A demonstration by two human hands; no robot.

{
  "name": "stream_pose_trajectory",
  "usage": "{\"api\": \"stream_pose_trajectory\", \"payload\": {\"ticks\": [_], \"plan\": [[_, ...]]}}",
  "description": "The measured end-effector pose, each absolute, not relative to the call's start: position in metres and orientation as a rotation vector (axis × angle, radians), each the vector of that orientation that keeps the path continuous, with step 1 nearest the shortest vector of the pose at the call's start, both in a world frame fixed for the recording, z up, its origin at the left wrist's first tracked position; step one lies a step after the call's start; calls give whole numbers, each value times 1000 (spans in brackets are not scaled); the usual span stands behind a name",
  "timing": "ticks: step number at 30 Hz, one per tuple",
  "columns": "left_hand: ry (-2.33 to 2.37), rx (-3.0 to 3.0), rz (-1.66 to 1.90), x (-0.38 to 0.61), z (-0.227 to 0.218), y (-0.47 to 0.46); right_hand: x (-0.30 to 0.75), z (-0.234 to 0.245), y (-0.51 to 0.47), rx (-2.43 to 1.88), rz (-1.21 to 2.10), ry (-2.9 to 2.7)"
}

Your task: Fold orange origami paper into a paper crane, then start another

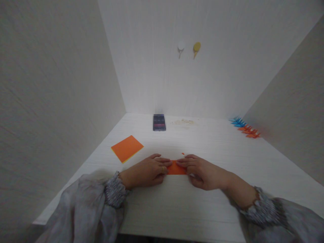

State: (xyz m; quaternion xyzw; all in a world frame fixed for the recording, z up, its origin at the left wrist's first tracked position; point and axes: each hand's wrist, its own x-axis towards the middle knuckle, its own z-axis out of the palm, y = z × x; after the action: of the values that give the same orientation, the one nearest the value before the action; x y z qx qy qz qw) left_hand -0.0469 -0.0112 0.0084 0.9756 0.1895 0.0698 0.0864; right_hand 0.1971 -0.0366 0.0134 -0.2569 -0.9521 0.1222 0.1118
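A small folded orange paper (176, 168) lies on the white table (177, 209) between my hands. My left hand (146, 171) rests on its left edge, fingers curled and pressed onto the paper. On the right edge my right hand (202, 172) pinches the paper with its fingertips. A tiny orange scrap (182, 154) lies just beyond the paper.
A stack of orange paper squares (127, 148) lies to the left. A dark patterned block (159, 122) stands at the back. Folded blue pieces (237, 122) and folded orange pieces (249, 131) line the right wall. Two round hooks (188, 48) hang on the back wall.
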Motion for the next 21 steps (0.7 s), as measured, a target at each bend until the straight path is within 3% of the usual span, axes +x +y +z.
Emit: {"api": "stream_pose_trajectory", "payload": {"ticks": [10, 21], "plan": [[554, 2866, 145, -51, 7, -9, 205, 7, -28, -823, 604, -2784], [542, 2904, 178, -47, 7, -9, 197, 9, -30, -778, 455, -2719]]}}
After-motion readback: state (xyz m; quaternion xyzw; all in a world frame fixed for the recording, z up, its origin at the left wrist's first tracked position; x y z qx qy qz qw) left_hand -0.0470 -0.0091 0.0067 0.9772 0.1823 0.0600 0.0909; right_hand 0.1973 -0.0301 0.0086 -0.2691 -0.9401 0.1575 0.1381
